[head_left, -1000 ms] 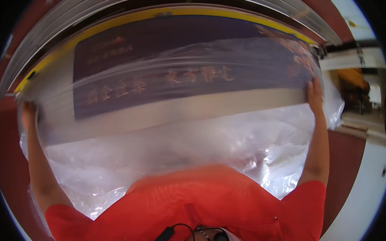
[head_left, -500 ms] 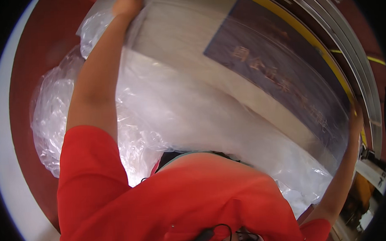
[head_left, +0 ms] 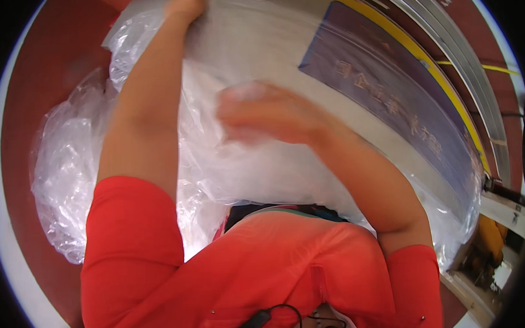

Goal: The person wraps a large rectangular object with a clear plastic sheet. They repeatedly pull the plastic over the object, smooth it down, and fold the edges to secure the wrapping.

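A large clear plastic sheet (head_left: 216, 166) spreads in front of me over a pale flat surface. It gathers in a crumpled heap (head_left: 70, 178) on the left. My left hand (head_left: 188, 4) is at the far end of the sheet, at the upper rim of the picture; its fingers are mostly out of sight. Over the middle of the sheet, my right hand (head_left: 260, 114) is smeared by motion, and its fingers cannot be made out. A dark blue panel (head_left: 382, 88) with gold lettering lies to the right, seemingly under the film.
A yellow strip (head_left: 440, 80) borders the blue panel, with silver metal rails (head_left: 457, 50) beyond it. At the right stands a white bar-like part (head_left: 508, 212) beside orange-brown machinery (head_left: 491, 236). Dark red floor (head_left: 32, 127) shows on the left.
My right hand has left the sheet's right edge and swung inward to the middle. The left hand has shifted slightly right and stays at the far end.
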The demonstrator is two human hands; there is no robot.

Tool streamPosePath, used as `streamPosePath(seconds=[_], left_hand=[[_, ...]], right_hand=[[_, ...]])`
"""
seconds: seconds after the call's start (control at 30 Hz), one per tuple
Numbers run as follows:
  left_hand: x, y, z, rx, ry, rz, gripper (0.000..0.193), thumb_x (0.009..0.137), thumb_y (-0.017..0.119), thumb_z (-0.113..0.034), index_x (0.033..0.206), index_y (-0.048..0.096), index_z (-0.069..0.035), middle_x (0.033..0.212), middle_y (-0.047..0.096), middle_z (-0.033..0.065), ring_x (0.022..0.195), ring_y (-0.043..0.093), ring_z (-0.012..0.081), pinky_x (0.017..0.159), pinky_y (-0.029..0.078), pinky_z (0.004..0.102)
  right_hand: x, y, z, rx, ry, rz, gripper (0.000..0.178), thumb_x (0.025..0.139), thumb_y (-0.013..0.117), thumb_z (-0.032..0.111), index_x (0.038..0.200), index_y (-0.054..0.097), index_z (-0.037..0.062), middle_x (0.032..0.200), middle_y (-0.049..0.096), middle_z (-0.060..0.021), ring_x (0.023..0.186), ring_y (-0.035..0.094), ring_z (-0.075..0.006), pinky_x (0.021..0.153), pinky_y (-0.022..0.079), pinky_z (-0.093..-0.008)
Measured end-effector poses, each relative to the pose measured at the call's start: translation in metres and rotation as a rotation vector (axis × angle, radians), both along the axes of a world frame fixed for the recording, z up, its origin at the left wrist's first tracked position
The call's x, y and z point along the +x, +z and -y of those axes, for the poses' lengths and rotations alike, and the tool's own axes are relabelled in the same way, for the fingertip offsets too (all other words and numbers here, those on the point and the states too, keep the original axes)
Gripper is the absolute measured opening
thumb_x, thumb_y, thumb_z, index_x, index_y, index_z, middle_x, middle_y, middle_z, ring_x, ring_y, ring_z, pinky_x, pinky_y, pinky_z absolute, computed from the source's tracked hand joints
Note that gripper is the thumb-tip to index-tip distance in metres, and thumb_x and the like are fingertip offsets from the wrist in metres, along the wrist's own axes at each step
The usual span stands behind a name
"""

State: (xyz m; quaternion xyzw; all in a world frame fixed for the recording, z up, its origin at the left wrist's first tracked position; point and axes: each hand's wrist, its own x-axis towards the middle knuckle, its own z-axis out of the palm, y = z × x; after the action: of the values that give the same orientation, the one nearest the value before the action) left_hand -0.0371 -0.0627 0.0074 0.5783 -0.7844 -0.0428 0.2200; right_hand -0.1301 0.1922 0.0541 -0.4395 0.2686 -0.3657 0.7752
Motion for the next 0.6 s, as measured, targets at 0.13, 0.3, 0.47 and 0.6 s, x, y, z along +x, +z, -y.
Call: streamPosePath(seconds=[0.13, 0.3, 0.47, 0.6], left_hand=[[0.022, -0.029, 0.046, -0.034, -0.064, 0.108, 0.035, 0.079, 0.038, -0.033, 0.097, 0.050, -0.006, 0.096, 0.053, 0.0183, 0.091, 0.049, 0.0352, 0.077, 0.039, 0.0406], [0.005, -0.025, 0.048, 0.000, -0.171, 0.297, 0.033, 0.080, 0.035, -0.029, 0.099, 0.049, -0.005, 0.103, 0.050, 0.0189, 0.095, 0.048, 0.0338, 0.080, 0.037, 0.0409], [0.006, -0.051, 0.081, -0.005, -0.115, 0.056, 0.033, 0.080, 0.037, -0.031, 0.096, 0.047, -0.004, 0.096, 0.051, 0.0227, 0.093, 0.047, 0.0363, 0.078, 0.037, 0.0417], [0.036, -0.058, 0.109, 0.026, -0.130, 0.089, 0.036, 0.080, 0.037, -0.033, 0.099, 0.045, -0.004, 0.097, 0.050, 0.0245, 0.093, 0.047, 0.0380, 0.077, 0.037, 0.0430]], right_hand=[[-0.125, 0.059, -0.111, -0.008, -0.376, 0.132, 0.020, 0.077, 0.050, 0.025, 0.074, 0.051, 0.0057, 0.067, 0.053, -0.0038, 0.063, 0.049, -0.0102, 0.059, 0.041, -0.0231], [-0.226, 0.112, -0.282, -0.088, -1.318, -0.611, 0.022, 0.077, 0.049, 0.027, 0.081, 0.051, 0.0059, 0.073, 0.054, -0.0058, 0.063, 0.050, -0.0122, 0.058, 0.041, -0.0240], [-0.225, 0.051, -0.341, 0.153, -1.806, -0.542, 0.026, 0.077, 0.048, 0.030, 0.089, 0.051, 0.0062, 0.078, 0.054, -0.0078, 0.064, 0.051, -0.0141, 0.057, 0.041, -0.0248], [-0.260, 0.088, -0.383, -0.053, -2.090, -0.652, 0.031, 0.077, 0.048, 0.032, 0.094, 0.051, 0.0064, 0.082, 0.055, -0.0094, 0.064, 0.052, -0.0156, 0.056, 0.041, -0.0255]])
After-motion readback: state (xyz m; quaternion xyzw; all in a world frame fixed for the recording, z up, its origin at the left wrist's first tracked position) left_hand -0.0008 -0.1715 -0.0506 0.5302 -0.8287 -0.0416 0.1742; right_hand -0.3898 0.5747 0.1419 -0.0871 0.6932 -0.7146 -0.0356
